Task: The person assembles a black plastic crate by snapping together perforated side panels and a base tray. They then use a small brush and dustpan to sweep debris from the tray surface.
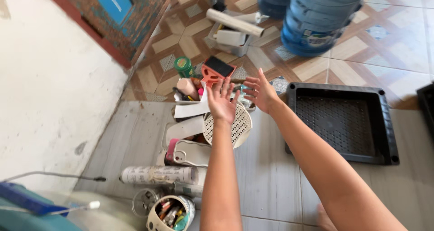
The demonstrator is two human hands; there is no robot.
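Observation:
Both my arms reach forward over a heap of household items on the floor. My left hand is spread flat with fingers apart, just above a white perforated round lid and a sheet of white paper. My right hand is beside it, fingers apart and empty. Just beyond the fingertips lies an orange tool with a black pad. A green can and a pink bottle stand at the far left of the heap.
A black plastic tray lies on the floor to the right. Two blue water jugs stand at the back. A grey box with a paper roll is behind the heap. A rolled sheet and a cup of pens lie near me; white wall at left.

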